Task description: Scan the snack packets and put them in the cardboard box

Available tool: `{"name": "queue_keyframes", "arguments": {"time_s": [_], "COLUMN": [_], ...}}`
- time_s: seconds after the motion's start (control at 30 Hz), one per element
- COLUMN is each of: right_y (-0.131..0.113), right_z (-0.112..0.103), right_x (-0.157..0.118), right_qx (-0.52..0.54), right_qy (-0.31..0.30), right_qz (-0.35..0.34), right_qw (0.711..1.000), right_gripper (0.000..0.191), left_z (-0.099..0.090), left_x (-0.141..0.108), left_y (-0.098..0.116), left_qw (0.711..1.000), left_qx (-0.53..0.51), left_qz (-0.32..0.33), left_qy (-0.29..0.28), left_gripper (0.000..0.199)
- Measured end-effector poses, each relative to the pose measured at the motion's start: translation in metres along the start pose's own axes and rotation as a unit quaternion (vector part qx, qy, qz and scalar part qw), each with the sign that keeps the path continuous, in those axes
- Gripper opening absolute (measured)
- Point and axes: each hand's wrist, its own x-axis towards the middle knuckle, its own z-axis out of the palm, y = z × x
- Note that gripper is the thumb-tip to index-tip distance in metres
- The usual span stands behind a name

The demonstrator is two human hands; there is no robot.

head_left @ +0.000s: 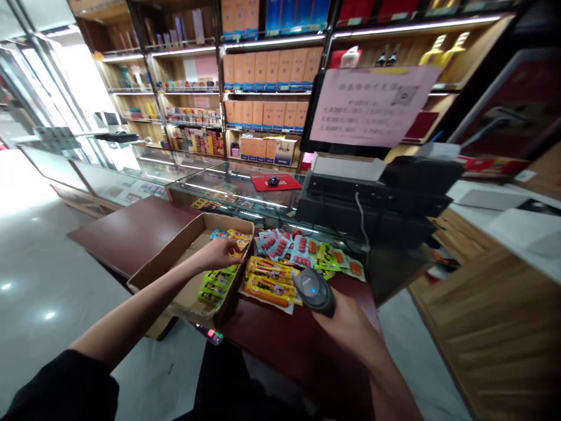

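Observation:
My right hand (346,318) is wrapped round a dark grey barcode scanner (313,290) with a small blue light. The scanner's head points at yellow sausage packets (269,278) lying on the dark red table. Over the right side of an open cardboard box (169,257) is my left hand (218,254), its fingers curled in; what they hold, if anything, is hidden. Green snack packets (215,286) lie in the box below that hand, with yellow and blue ones (234,235) just beyond it.
Pale blue and green snack packets (302,248) are spread behind the yellow ones. A glass counter (205,181) carries a mouse (273,181) on a red mat. Black checkout equipment (372,199) stands at the right, under a pink sign (372,108). Stocked shelves line the wall.

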Motion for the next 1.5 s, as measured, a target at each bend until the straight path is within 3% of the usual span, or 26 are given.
{"name": "queue_keyframes", "arguments": {"time_s": [0.13, 0.3, 0.47, 0.6, 0.8, 0.97, 1.23, 1.37, 1.5], "right_y": [0.026, 0.053, 0.074, 0.088, 0.097, 0.098, 0.098, 0.1, 0.1], "right_z": [-0.011, -0.027, -0.041, -0.047, -0.052, -0.054, -0.048, -0.042, -0.039], "right_x": [-0.015, -0.041, -0.065, -0.079, -0.092, -0.098, -0.096, -0.09, -0.083], "right_qx": [-0.001, 0.025, 0.045, 0.039, 0.044, 0.053, 0.052, 0.069, 0.071], "right_qy": [0.053, 0.1, 0.118, 0.134, 0.15, 0.154, 0.149, 0.152, 0.164], "right_qz": [0.027, 0.044, 0.089, 0.115, 0.133, 0.14, 0.128, 0.123, 0.127], "right_qw": [0.998, 0.994, 0.988, 0.984, 0.979, 0.977, 0.979, 0.978, 0.976], "right_gripper": [0.03, 0.026, 0.029, 0.029, 0.03, 0.031, 0.028, 0.027, 0.025], "left_z": [0.017, 0.058, 0.1, 0.128, 0.157, 0.173, 0.193, 0.195, 0.193], "left_x": [0.03, 0.075, 0.113, 0.144, 0.182, 0.192, 0.183, 0.169, 0.145], "left_y": [0.058, 0.118, 0.158, 0.178, 0.199, 0.202, 0.192, 0.19, 0.194], "left_qw": [0.995, 0.987, 0.987, 0.994, 0.994, 0.997, 0.985, 0.934, 0.827], "left_qx": [-0.022, -0.05, -0.021, 0.041, 0.099, 0.078, -0.159, -0.348, -0.56], "left_qz": [0.093, 0.143, 0.133, 0.075, 0.016, 0.017, -0.015, -0.023, -0.051], "left_qy": [-0.004, -0.049, -0.092, -0.065, -0.043, 0.015, 0.073, 0.073, -0.02], "left_gripper": [0.033, 0.033, 0.03, 0.041, 0.039, 0.038, 0.026, 0.032, 0.036]}}
